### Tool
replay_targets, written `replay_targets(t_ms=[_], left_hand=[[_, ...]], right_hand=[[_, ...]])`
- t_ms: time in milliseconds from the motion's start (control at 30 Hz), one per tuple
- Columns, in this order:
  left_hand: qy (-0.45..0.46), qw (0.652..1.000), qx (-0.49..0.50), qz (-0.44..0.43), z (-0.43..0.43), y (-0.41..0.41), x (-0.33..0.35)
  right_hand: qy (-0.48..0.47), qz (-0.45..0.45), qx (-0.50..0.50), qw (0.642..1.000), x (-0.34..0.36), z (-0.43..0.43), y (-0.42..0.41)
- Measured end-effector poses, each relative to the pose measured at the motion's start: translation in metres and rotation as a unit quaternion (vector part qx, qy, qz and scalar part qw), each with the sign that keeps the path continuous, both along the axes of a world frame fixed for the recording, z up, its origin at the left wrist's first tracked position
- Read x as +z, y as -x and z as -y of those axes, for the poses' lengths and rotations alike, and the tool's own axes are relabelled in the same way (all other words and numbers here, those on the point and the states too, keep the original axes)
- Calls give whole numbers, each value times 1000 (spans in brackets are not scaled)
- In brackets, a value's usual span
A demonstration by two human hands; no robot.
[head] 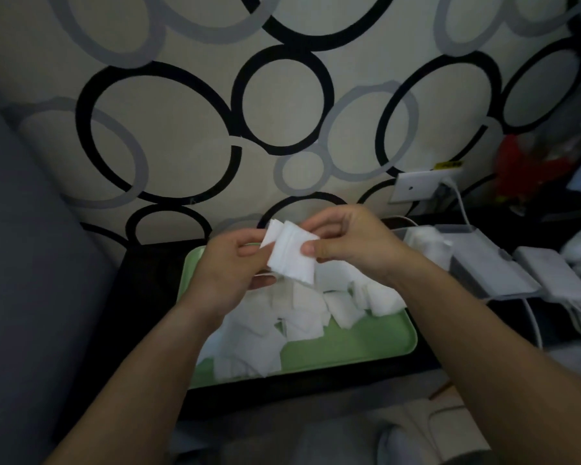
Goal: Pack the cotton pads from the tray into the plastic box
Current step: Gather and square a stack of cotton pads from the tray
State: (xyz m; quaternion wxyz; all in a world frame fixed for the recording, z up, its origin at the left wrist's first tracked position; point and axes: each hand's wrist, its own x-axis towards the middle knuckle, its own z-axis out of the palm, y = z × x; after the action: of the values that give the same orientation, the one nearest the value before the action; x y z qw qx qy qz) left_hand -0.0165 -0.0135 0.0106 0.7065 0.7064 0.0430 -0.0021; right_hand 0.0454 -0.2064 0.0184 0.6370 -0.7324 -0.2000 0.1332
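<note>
Above the green tray (349,344), the left hand (228,270) and right hand (353,243) hold a stack of cotton pads (292,260), fingers clamped on its edges. Loose pads (302,317) lie in the tray; the plastic box (457,228) stands just right.

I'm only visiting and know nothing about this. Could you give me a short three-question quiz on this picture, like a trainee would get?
1. True or false: the left hand and the right hand both hold the stack of cotton pads above the tray.
2. What colour is the tray? A) blue B) green C) red
3. Fill in: the plastic box stands off the tray's far ___ corner.

Key: 1 true; 2 B; 3 right.
</note>
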Motion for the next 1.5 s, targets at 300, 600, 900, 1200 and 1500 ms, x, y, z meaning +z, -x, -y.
replay_targets(t_ms=[300, 600, 900, 1200, 1500], left_hand=[[-28, 999, -35, 0, 15, -2, -4], [17, 999, -19, -31, 25, -4, -5], [-15, 995, 96, 3, 22, -10, -16], [-45, 994, 95, 7, 14, -12, -24], [-58, 994, 93, 9, 11, -13, -25]], right_hand=[[10, -20, -20, 1000, -11, 10, -1], [55, -7, -45, 997, -12, 15, 1], [268, 85, -97, 955, -32, 15, -5], [461, 168, 13, 871, -58, -3, 4], [550, 257, -17, 794, -73, -26, 11]])
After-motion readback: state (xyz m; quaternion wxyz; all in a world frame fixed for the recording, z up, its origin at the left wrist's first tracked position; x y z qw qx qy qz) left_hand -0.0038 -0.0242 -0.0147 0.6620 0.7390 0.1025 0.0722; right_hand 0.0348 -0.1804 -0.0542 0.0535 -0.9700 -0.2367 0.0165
